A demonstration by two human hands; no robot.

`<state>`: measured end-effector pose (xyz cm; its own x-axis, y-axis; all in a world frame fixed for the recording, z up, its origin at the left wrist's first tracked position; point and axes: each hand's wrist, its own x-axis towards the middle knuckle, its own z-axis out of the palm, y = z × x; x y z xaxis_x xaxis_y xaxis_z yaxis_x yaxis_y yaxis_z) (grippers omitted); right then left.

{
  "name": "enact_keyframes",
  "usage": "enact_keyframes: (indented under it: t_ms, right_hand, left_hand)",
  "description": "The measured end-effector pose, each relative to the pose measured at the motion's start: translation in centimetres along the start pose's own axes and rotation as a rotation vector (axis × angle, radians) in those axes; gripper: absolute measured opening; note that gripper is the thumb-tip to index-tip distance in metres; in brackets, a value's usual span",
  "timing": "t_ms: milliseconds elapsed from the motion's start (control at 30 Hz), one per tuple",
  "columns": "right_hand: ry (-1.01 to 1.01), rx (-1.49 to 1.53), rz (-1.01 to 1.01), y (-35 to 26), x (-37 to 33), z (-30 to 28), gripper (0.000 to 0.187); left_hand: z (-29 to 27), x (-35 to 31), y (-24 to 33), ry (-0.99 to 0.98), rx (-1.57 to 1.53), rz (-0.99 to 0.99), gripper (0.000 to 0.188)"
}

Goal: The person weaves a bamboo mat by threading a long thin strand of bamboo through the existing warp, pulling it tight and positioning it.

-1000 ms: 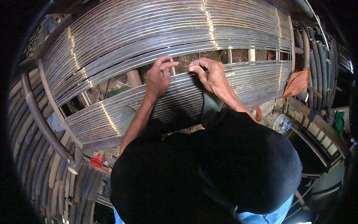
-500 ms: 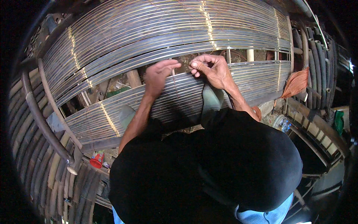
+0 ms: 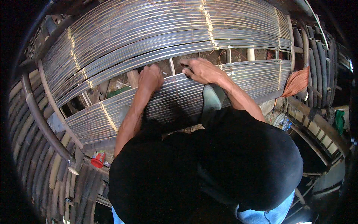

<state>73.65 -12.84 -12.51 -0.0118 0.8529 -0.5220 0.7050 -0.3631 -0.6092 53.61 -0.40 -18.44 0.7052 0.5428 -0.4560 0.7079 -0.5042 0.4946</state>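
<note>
Before me lie long, narrow dark slats with pale edges, a far set [image 3: 149, 33] and a near set [image 3: 179, 99], with a gap between. My left hand [image 3: 151, 79] is at the far edge of the near slats, its fingers curled down and hidden. My right hand [image 3: 203, 71] is to its right over the same edge, fingers bent loosely and pointing left. The thumb side and fingertips look apart, slightly blurred, with nothing visible between them. Thin reddish string [image 3: 175, 86] runs across the near slats between my hands.
A bundle of orange-brown string [image 3: 296, 83] hangs at the frame's right end. Dark poles [image 3: 35, 168] are stacked at the left, more [image 3: 320, 71] at the right. A red cone-shaped thing [image 3: 98, 159] lies at the lower left. Pale crosspieces [image 3: 172, 66] show in the gap.
My hands have moved apart from their near-meeting over the gap. The left has drawn back left and curled; the right has turned palm down and its pinch has loosened.
</note>
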Motion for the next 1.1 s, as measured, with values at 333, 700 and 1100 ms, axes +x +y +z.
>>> enact_keyframes:
  t_ms: [333, 700, 1100]
  right_hand:
    - [-0.321, 0.26, 0.095, 3.4, 5.9, 3.2, 0.028]
    - [0.499, 0.055, -0.116, 0.8, -1.6, 1.1, 0.02]
    - [0.408, 0.36, -0.168, -1.1, -0.1, 2.4, 0.015]
  left_hand:
    - [2.4, 3.5, 0.0, -0.207, -0.306, 0.059, 0.025]
    - [0.5, -0.9, 2.2, 0.059, -0.69, -0.014, 0.019]
    - [2.3, -1.9, 2.3, 0.355, -0.512, 0.33, 0.048]
